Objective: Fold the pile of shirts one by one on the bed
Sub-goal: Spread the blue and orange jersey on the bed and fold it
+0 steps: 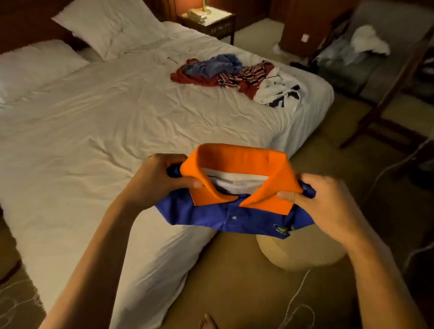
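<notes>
A folded blue polo shirt (208, 213) with an orange collar hangs in the air over the near corner of the bed (100, 134). My left hand (158, 181) grips its left side, thumb on the collar. My right hand (326, 201) grips its right side the same way. Far across the white sheet lies a loose pile of shirts (234, 75): blue, red, striped and white ones, heaped near the bed's right edge.
Two white pillows (107, 22) lie at the head of the bed. A nightstand (210, 19) with a lamp stands behind. A round beige cushion (299, 250) sits on the carpet below the shirt. A chair (365, 54) with clothes stands right. Cables trail on the floor.
</notes>
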